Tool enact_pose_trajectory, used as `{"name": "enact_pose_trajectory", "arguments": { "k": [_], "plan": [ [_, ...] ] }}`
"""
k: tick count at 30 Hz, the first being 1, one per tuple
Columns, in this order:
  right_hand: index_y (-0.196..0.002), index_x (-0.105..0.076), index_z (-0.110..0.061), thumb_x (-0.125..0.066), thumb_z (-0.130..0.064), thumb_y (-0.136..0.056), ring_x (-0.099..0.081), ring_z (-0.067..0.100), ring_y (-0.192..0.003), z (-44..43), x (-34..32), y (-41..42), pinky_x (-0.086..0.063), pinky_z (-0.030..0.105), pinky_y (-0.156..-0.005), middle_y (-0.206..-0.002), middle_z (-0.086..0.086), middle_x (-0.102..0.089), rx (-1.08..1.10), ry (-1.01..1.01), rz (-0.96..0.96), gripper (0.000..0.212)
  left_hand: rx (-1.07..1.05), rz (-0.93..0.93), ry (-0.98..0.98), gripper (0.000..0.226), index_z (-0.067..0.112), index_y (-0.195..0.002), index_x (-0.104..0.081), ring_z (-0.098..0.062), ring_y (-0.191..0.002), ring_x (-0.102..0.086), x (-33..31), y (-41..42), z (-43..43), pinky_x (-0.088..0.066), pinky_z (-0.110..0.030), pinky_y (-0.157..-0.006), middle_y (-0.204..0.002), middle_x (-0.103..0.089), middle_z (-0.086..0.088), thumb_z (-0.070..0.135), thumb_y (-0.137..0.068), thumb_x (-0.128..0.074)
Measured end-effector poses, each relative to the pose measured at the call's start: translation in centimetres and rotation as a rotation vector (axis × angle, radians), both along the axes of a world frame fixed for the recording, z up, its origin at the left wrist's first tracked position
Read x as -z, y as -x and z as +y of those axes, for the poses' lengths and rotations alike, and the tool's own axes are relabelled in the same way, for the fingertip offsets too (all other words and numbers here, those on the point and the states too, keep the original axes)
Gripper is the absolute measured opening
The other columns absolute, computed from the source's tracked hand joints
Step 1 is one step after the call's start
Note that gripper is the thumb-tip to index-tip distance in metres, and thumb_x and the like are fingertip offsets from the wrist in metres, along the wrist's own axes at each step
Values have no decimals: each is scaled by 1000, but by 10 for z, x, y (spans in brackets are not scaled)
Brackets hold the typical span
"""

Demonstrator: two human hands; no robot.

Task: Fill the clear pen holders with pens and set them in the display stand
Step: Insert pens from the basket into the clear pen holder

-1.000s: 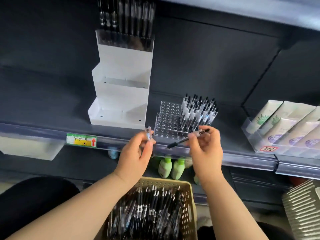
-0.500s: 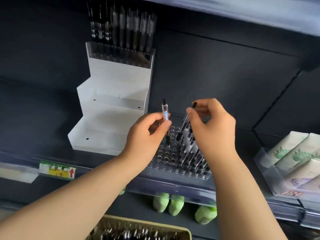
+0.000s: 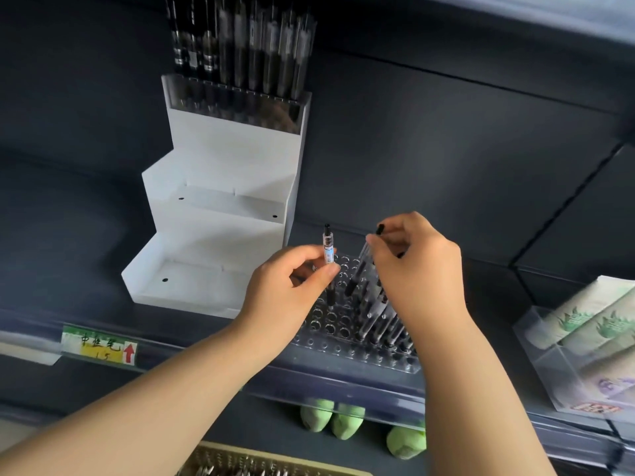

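Note:
A clear pen holder [image 3: 331, 326] with rows of holes lies on the dark shelf, its right side packed with pens. My left hand [image 3: 292, 290] pinches an upright pen [image 3: 329, 250] over the holder's empty left holes. My right hand [image 3: 417, 269] pinches a second pen [image 3: 360, 261], slanted down toward the holder's middle rows. The white stepped display stand [image 3: 220, 214] sits to the left; its top tier carries a filled clear holder [image 3: 237, 101] of black pens, its two lower tiers are bare.
A tan basket [image 3: 275, 463] of loose pens is at the bottom edge. A clear tray of boxed tubes [image 3: 584, 334] stands at the right. Green bottle tops [image 3: 331, 419] show on the lower shelf. A yellow price label [image 3: 99, 348] marks the shelf edge.
Both hands rose from the basket to the clear holder, each carrying a pen. The left pen turned upright and the right pen now slants tip-down into the holder.

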State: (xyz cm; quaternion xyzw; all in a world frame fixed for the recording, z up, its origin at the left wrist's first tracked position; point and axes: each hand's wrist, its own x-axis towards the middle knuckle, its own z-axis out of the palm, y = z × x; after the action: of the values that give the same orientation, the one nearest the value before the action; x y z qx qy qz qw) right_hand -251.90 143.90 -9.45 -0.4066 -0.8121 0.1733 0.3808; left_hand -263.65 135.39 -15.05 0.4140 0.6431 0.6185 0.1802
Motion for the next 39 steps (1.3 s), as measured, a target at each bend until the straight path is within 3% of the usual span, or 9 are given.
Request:
{"name": "enact_pose_trajectory", "arguments": {
  "k": [6,13,21,27,31,36,39],
  "plan": [
    [-104,-63,-17,-65,-19,-85,-57,23,-90,0,6,1,-44,45,-84,-84,-5,-70,45,-95,-108,19,2,-2,-17,11,33,-89,-67,2,-65,-53,-1,-4,2,-43,-9,-63,-74,-63,18,25,-82,-68],
    [-86,-73,-18,-63,-13,-84,-59,27,-84,4,8,1,-46,45,-81,-76,4,-69,60,-123,-134,11,-10,7,-23,11,31,-90,-68,2,-66,-54,-1,-3,4,-42,-8,-63,-77,-65,14,24,-82,-69],
    [-88,-75,-21,-60,-19,-88,-55,29,-87,3,11,1,-28,34,-73,-77,1,-72,69,-195,-241,15,-6,27,-15,11,30,-91,-68,-2,-70,-56,1,-2,7,-44,-9,-64,-80,-66,10,24,-82,-68],
    [-85,-74,-20,-59,-20,-89,-55,28,-92,0,9,-2,-25,32,-71,-80,0,-72,51,-218,-259,16,-15,87,-10,11,26,-93,-70,-4,-76,-60,3,-4,12,-47,-17,-69,-84,-68,10,24,-82,-68],
    [-95,-74,-20,-59,-18,-88,-56,28,-94,0,6,-3,-33,34,-75,-90,-1,-72,46,-195,-205,17,-6,129,-15,13,22,-95,-70,-1,-76,-60,5,-6,16,-46,-13,-69,-84,-67,11,21,-82,-69],
    [-93,-74,-17,-60,-14,-87,-58,28,-90,-4,4,-4,-43,42,-81,-84,1,-72,25,-182,-137,16,-43,234,-4,15,15,-93,-72,11,-72,-55,14,-10,22,-36,0,-65,-76,-59,21,19,-79,-72],
    [-92,-74,-17,-60,-13,-86,-58,28,-90,-4,5,-4,-43,43,-82,-84,0,-72,25,-177,-121,16,-16,316,52,16,17,-92,-73,6,-69,-55,22,-13,26,-33,2,-65,-76,-58,19,24,-78,-74]
  ]
}}
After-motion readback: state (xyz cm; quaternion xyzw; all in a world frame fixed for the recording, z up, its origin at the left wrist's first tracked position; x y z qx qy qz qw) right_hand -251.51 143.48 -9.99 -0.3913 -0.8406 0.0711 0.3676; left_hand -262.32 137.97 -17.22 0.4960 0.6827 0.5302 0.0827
